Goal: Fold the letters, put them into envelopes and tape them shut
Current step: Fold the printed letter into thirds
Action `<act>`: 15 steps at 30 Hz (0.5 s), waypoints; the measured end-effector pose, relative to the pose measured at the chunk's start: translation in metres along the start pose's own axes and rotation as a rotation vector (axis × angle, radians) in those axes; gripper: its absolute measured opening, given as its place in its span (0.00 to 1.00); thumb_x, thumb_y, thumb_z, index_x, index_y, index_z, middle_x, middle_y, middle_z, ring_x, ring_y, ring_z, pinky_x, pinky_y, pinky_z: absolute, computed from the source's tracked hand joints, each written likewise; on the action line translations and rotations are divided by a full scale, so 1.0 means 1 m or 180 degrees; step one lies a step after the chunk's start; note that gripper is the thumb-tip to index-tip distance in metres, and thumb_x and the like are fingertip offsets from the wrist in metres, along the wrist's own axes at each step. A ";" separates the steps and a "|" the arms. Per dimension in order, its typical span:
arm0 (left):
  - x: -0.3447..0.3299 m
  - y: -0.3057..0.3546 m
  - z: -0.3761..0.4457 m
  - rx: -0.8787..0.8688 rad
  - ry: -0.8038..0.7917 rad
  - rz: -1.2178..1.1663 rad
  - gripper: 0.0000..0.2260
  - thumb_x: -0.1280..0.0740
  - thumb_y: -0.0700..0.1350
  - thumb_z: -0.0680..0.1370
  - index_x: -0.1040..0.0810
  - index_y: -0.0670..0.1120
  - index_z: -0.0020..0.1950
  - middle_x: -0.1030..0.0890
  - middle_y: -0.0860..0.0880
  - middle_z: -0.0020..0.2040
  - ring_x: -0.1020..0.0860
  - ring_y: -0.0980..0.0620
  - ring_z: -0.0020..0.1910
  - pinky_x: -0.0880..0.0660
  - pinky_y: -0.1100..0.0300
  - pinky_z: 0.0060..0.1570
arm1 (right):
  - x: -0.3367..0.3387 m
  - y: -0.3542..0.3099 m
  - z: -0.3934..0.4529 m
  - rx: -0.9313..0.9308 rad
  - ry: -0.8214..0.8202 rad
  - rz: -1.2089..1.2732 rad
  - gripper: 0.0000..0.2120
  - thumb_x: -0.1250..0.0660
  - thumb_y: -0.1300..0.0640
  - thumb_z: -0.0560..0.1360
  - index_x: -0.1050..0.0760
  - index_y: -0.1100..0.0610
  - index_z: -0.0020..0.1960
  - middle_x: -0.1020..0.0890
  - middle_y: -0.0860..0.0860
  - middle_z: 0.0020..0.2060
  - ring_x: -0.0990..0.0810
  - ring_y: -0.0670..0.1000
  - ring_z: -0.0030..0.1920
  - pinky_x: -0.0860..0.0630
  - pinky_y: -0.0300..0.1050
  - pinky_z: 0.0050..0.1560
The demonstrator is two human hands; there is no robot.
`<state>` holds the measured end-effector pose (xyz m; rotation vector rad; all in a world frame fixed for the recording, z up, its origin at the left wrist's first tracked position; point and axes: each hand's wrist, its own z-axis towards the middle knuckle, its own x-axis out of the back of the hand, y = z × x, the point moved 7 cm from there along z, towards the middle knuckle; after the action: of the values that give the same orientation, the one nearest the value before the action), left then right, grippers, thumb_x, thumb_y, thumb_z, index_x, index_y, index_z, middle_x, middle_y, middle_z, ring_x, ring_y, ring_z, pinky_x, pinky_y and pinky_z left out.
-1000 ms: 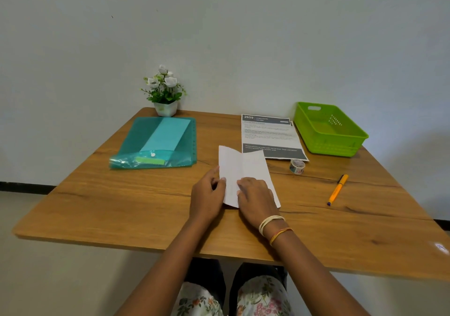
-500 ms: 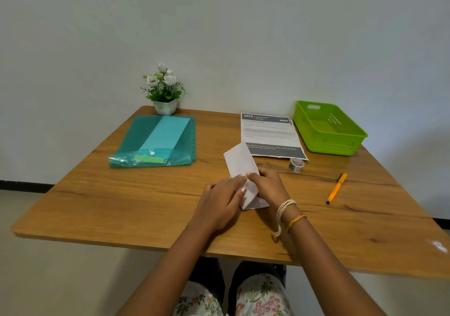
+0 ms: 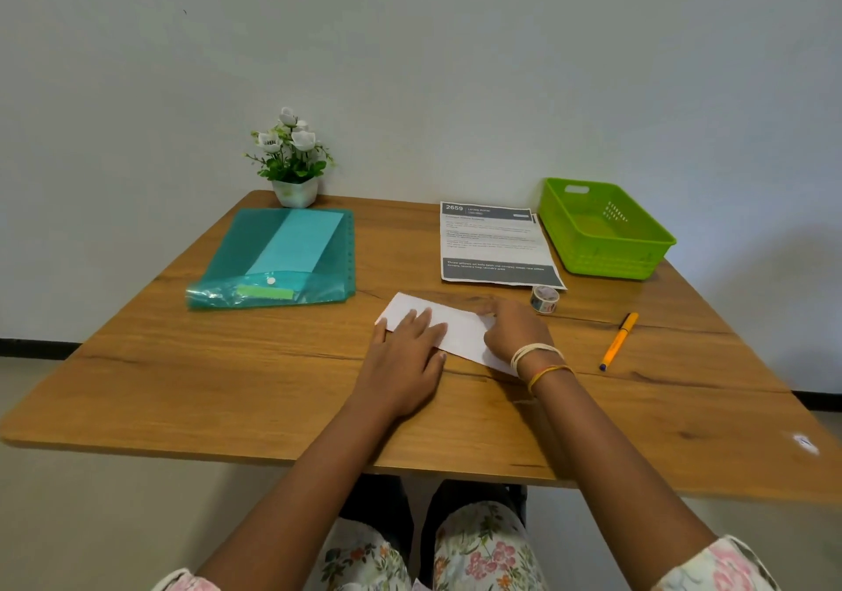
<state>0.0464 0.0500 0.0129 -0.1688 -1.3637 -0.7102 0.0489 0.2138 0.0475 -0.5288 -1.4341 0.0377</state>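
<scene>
A white sheet of letter paper (image 3: 455, 328), folded into a long narrow strip, lies flat near the middle of the brown wood-grain desk (image 3: 228, 376), running at a slant from upper left to lower right. The left hand (image 3: 405, 362) rests palm-down on the strip's left part with its fingers (image 3: 421, 321) straight and spread, pressing the paper down and gripping nothing. The right hand (image 3: 515, 328) lies on the strip's right part, wrist ringed by white and orange bands; its fingers look lightly bent and pressed onto the paper near the upper edge, though whether they pinch that edge cannot be told. By this reading the first letter is at or near the end of its folding, with the crease being flattened. Everything after that appears undone: no envelope is out on the desk, and a pale blue rectangle, possibly the envelopes, sits inside the translucent teal plastic folder (image 3: 273, 262) at the far left, its flap closed by a snap. The small roll of patterned tape (image 3: 545, 299) stands untouched just beyond the right hand. A printed white sheet with dark header and footer bands (image 3: 496, 244) lies flat and unfolded at the back, beside an empty lime-green plastic basket (image 3: 601, 230). An orange pen (image 3: 618, 341) lies to the right, well clear of the work.
</scene>
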 end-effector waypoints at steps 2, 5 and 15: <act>0.002 0.000 0.007 -0.0050 0.0005 0.0071 0.22 0.48 0.55 0.82 0.40 0.54 0.77 0.44 0.52 0.79 0.48 0.53 0.78 0.58 0.47 0.74 | 0.001 -0.001 0.006 0.0162 0.0127 -0.0277 0.19 0.37 0.61 0.72 0.22 0.49 0.61 0.19 0.55 0.57 0.22 0.58 0.58 0.26 0.50 0.58; 0.000 0.001 0.017 -0.0100 -0.0128 0.0101 0.23 0.49 0.55 0.83 0.42 0.53 0.77 0.45 0.51 0.79 0.49 0.53 0.78 0.57 0.47 0.75 | -0.001 -0.002 0.013 0.0312 0.0297 -0.0490 0.19 0.37 0.61 0.74 0.22 0.47 0.61 0.20 0.54 0.55 0.24 0.58 0.58 0.30 0.52 0.58; -0.010 -0.003 0.028 -0.0053 -0.0315 0.0124 0.23 0.53 0.53 0.84 0.47 0.53 0.79 0.48 0.54 0.79 0.51 0.55 0.78 0.56 0.50 0.75 | -0.035 -0.032 -0.015 0.0927 0.0249 -0.0224 0.23 0.47 0.55 0.80 0.40 0.56 0.75 0.39 0.53 0.75 0.45 0.51 0.76 0.49 0.51 0.75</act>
<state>0.0208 0.0658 0.0094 -0.2461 -1.4453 -0.6882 0.0483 0.1693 0.0261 -0.2378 -1.3414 0.1655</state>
